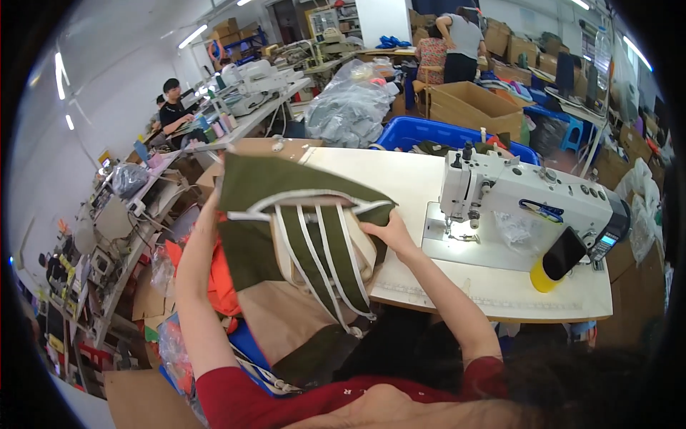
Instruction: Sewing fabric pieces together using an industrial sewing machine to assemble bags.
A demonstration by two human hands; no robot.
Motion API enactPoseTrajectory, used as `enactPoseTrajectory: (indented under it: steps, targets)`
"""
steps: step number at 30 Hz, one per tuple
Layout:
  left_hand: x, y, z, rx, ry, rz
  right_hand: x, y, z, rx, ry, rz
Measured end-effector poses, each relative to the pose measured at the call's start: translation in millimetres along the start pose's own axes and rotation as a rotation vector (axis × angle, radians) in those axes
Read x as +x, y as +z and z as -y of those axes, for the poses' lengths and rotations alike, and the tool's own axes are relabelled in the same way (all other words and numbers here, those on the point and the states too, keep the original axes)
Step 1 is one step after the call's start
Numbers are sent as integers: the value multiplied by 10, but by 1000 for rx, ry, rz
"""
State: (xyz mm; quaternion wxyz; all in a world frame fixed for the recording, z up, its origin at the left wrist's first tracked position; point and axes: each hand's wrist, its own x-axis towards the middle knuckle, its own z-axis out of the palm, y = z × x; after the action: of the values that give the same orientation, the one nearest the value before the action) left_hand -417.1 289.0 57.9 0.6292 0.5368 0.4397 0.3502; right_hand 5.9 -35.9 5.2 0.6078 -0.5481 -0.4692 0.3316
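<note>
I hold up a dark green fabric piece (286, 189) with white trim bands over the left end of the sewing table (400, 179). My left hand (214, 200) is mostly hidden behind its left edge and grips it there. My right hand (389, 232) pinches its right edge, near the beige lining part. Green straps edged in white (321, 264) hang down from the piece toward my lap. The white sewing machine (529, 193) stands to the right of my right hand, its needle area lit.
A yellow cup and a dark phone (561, 257) lean at the machine's front right. A blue bin (429, 132) and cardboard boxes (468, 104) stand behind the table. Orange and beige fabric lies at my left. Other people work at benches far left and at the back.
</note>
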Motion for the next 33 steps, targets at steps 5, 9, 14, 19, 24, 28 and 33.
enactPoseTrajectory:
  steps: [5, 9, 14, 19, 24, 28, 33]
  targets:
    - [-792, 162, 123, 386, -30, -439, 85, -173, -309, 278, 303, -12]
    - [-1169, 826, -57, 692, 631, -185, 127, -287, -176, 294, 262, 69]
    - [-1613, 2034, 90, 1185, 841, 192, 71, -154, 178, 427, 237, 214]
    - [-1273, 2606, 344, 1302, 641, 245, -103, -217, 700, 161, -200, 485]
    - [-1042, 2692, 766, 1350, 861, 190, -281, -413, 1050, 67, -169, 479]
    - [-1230, 2451, 330, 1105, 635, 211, -426, -738, 745, 34, -64, 220]
    - [-1845, 1486, -597, 641, 783, 86, -836, -1089, 394, 56, 60, 106]
